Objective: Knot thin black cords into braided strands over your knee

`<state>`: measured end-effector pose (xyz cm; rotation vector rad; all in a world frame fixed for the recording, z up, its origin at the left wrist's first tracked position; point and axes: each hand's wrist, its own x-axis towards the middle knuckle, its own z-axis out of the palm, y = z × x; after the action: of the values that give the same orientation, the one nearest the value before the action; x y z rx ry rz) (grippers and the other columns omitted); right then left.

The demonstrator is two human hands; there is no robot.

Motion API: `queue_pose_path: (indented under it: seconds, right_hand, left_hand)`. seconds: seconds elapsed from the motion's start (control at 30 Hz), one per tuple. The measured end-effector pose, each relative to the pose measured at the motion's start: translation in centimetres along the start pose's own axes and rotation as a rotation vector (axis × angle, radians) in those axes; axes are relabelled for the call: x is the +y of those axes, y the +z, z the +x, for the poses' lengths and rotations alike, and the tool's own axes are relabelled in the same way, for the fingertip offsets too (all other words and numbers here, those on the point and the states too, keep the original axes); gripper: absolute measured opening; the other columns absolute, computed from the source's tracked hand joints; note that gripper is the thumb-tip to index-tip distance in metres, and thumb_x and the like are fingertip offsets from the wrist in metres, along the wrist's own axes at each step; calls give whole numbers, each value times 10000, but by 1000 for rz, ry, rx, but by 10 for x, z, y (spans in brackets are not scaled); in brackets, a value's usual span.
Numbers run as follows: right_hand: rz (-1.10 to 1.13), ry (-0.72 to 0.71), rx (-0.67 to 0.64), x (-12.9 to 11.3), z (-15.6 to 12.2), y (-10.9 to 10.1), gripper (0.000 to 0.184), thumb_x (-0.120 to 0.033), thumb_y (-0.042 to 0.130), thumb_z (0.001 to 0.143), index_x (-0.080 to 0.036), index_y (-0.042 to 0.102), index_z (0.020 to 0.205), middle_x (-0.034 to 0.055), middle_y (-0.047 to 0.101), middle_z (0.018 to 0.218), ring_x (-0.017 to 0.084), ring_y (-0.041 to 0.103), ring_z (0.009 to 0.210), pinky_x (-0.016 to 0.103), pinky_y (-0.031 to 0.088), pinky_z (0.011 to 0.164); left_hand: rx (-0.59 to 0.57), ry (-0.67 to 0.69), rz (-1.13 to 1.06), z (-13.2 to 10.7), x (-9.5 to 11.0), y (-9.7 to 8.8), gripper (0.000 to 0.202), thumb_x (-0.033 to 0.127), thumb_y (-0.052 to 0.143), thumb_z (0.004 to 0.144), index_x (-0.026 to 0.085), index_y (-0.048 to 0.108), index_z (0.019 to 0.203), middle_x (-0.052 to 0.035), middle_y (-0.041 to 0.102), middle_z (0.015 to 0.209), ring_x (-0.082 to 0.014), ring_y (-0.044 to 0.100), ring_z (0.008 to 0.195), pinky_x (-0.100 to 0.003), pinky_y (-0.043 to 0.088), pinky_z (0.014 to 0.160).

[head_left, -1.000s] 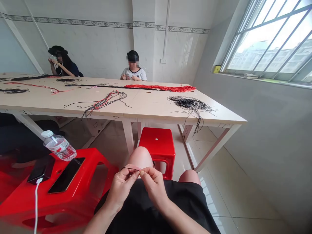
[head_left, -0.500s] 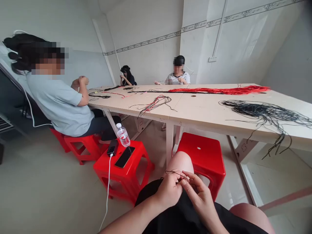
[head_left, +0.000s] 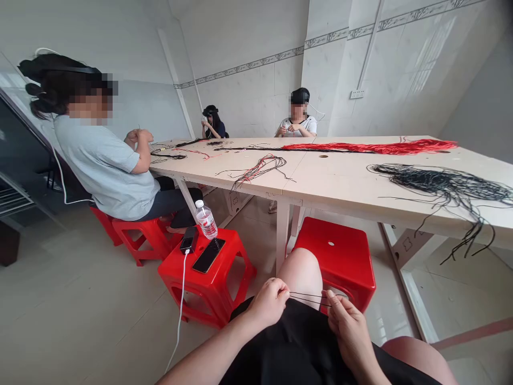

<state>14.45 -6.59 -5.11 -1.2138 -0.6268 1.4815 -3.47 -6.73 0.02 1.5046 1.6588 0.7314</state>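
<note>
Here's the left hand [head_left: 272, 302], fingers clamped on a thin black cord [head_left: 306, 294], and there's the right hand [head_left: 348, 318] pinching the other side of it between thumb and fingers! Two strands stretch almost straight across the gap, low over the lap [head_left: 288, 342], near the bare knee [head_left: 302, 267]! Up on the table [head_left: 316, 179], a tangled heap of black strings [head_left: 441, 182] sits to the right, loose ends dangling over the edge, a long red bundle [head_left: 401, 147] lying behind it, and over on the left a bottle [head_left: 207, 220] and a phone [head_left: 209, 255] share a red stool [head_left: 200, 280]
</note>
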Motion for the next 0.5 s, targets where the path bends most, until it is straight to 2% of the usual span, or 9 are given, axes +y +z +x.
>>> queue_pose_path:
  seconds: [0.1,0.2,0.27,0.4,0.5]
  right_hand:
    - [11,53,-43,13,4,-4,449,-537,750,598,-146,601,759,-109,272,471,35,193,428,182,128,416]
    - [-15,38,-92,12,7,-2,449,-559,722,612,-155,537,682,-119,261,451,27,173,413,182,105,411]
    - [-45,-23,-149,-3,15,-1,452,-576,690,631,-165,505,659,-122,266,432,26,165,401,186,99,403]
    - [-75,-173,-80,-55,40,-13,457,-546,698,635,-186,420,584,-109,306,431,29,203,409,193,149,408]
    - [-132,-266,-36,-87,55,-26,462,-553,674,652,-201,382,585,-116,279,435,31,179,412,200,152,406]
  left_hand:
    - [8,-37,7,-4,-9,-11,148,261,442,770,185,496,655,-12,546,750,-129,543,547,-276,407,591]
    - [-14,-65,18,-6,-10,-23,163,306,453,766,189,515,670,14,502,608,-149,513,540,-270,376,577]
    - [-6,-121,17,1,-5,-28,197,369,494,758,191,544,691,35,478,523,-156,501,546,-263,362,598]
    - [-80,3,-46,26,23,-20,257,442,530,749,193,570,704,25,528,539,-156,484,569,-256,344,605]
    - [-31,63,-21,44,45,-6,196,373,523,751,193,572,692,24,519,518,-162,484,547,-262,344,590]
